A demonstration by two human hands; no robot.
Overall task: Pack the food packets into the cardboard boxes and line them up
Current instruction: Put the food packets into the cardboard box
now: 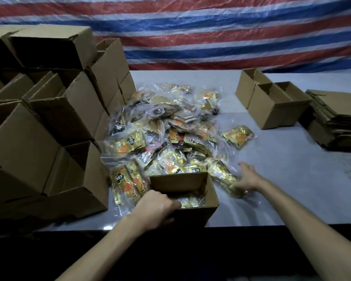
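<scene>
Food packets (164,126), gold and orange inside clear plastic bags, lie in a loose heap on the pale tabletop (292,179), directly behind the open cardboard box (178,182) that stands at the tabletop's near edge. At least one gold packet (188,201) shows at the bottom of that box.

The left hand (156,207) grips the box at its near left corner, fingers curled over the rim into the opening and thumb outside on the wall. The right hand (247,177) is just to the right of the box, thumb spread wide, its fingers on a bagged gold packet (223,175) that lies against the box's right wall. Motion blur hides whether the fingers have closed on it, so I cannot tell if it is held.

Farther back and to the right of the box, one bagged packet (238,136) lies apart from the heap. Left of the box, a stack of cardboard boxes (49,122) rises in several tiers, many with open tops. Well to the right and behind, a small cluster of open boxes (272,106) stands together, and beside them lies a pile of flattened cardboard (336,118). A red, white and blue striped tarp (190,27) hangs behind everything.
</scene>
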